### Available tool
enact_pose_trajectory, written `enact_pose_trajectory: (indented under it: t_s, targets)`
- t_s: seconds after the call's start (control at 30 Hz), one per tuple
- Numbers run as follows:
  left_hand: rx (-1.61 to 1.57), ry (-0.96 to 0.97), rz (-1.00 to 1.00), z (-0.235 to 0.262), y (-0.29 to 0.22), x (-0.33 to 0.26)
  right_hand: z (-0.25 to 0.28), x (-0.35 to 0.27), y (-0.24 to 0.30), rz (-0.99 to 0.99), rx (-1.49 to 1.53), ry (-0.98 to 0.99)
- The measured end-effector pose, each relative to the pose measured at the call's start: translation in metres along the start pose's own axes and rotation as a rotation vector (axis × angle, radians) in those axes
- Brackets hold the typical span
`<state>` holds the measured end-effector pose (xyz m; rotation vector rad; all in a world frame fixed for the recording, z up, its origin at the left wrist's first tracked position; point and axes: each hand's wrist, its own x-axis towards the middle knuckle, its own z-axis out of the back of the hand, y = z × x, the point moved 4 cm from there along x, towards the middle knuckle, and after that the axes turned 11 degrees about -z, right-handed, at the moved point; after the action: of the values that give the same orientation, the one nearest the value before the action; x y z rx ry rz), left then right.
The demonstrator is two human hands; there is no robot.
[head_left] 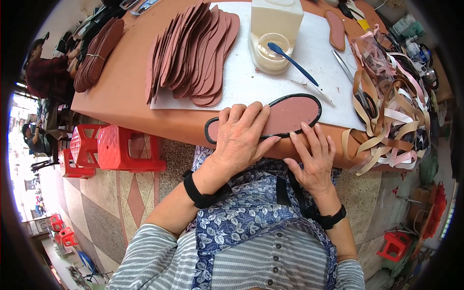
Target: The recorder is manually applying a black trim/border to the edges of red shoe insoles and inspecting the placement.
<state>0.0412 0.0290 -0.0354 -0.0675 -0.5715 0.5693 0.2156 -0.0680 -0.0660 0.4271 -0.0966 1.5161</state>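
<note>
A pink-brown shoe sole piece point(293, 113) with a black strip round its rim lies at the near edge of the table, its wide end to the right. My left hand point(240, 135) spans its narrower half, fingertips at the far rim and thumb along the near rim. Part of the sole is hidden under that hand. With fingers apart, my right hand point(314, 157) rests its fingertips on the near rim by the wide end, its thumb held away from the sole.
Fanned pink-brown soles point(193, 58) stand beyond my left hand, with a tied bundle point(99, 55) farther left. A cream glue pot point(273, 53) holds a blue brush point(295, 63). Scissors point(350, 72) and tangled strips point(391, 116) lie right. Red stools point(128, 147) stand left, near seated people.
</note>
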Motion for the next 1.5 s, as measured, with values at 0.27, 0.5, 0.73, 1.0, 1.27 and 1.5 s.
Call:
enact_pose_trajectory:
  t_s: [0.27,0.5,0.73,1.0,1.27,1.5]
  targets:
    - [0.007,-0.018,-0.008,0.000,0.002,-0.001,0.000,0.013,0.005,-0.017,0.006,-0.023]
    - [-0.006,-0.080,-0.008,-0.005,0.003,-0.005,-0.001,0.012,0.002,0.007,-0.038,-0.014]
    - [-0.015,-0.145,-0.040,-0.002,0.002,-0.020,-0.006,0.012,0.003,0.008,-0.081,-0.003]
    - [0.062,-0.171,0.103,0.044,0.035,-0.071,-0.007,0.013,0.001,0.015,-0.121,-0.025]
    - [0.072,-0.144,0.064,0.035,0.039,-0.075,-0.007,0.013,0.001,0.010,-0.117,-0.023]
    - [0.058,-0.121,0.101,0.031,0.041,-0.074,-0.008,0.012,0.001,0.005,-0.110,-0.024]
